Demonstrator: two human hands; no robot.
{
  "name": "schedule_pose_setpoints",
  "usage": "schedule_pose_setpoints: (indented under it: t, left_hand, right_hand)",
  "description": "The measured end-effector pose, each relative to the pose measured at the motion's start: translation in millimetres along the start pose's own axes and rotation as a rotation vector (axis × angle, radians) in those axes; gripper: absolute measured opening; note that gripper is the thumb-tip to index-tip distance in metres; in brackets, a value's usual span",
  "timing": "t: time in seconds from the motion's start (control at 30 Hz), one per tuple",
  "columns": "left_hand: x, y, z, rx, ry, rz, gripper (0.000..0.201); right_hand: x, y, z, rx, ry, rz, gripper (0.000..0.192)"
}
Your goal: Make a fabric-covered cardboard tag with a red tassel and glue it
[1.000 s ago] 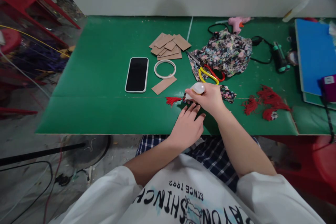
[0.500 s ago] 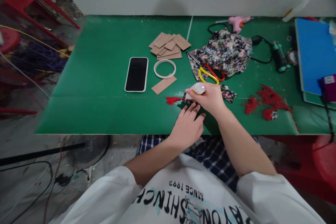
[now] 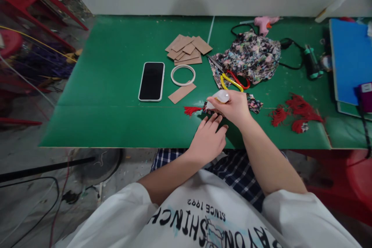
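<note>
On the green table (image 3: 116, 85), much free room lies at the left; cardboard pieces (image 3: 187, 48), floral cloth (image 3: 250, 56) and scissors (image 3: 232, 81) wait untouched. Right hand (image 3: 235, 108) grips a small whitish bottle (image 3: 219, 97), fingers closed, over a red tassel (image 3: 192, 110). Left hand (image 3: 207, 139) lies flat, fingers spread, near the front edge.

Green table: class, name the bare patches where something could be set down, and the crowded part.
Bare: the table left of the phone, and its near edge left of the left hand. Crowded: from the cardboard pieces past the scissors to the red tassels.
</note>
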State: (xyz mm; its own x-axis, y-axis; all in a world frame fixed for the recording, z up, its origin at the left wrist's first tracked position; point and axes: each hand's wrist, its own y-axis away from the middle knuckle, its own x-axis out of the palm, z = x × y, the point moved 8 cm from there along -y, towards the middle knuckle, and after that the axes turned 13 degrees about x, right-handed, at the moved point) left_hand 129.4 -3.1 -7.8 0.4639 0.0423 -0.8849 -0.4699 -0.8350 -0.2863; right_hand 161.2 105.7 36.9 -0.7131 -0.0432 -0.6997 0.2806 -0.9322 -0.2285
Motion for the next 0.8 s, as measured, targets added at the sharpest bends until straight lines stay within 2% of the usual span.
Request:
schedule_pose_setpoints:
  t: [0.5,0.67,0.8]
  left_hand:
    - [0.6,-0.4,0.1,-0.006,-0.009,0.01,0.031]
    - [-0.3,-0.7,-0.1,-0.008,-0.007,0.001,0.03]
    - [-0.4,-1.0,-0.6,-0.007,-0.009,-0.012,0.03]
  right_hand:
    - [1.5,-1.4,-4.1,0.047,0.008,-0.002,0.041]
    - [-2.2,-5.3,-17.1,0.172,-0.16,-0.023,0.036]
    - [-0.8,-8.8,-30.5,0.286,-0.337,0.013,0.032]
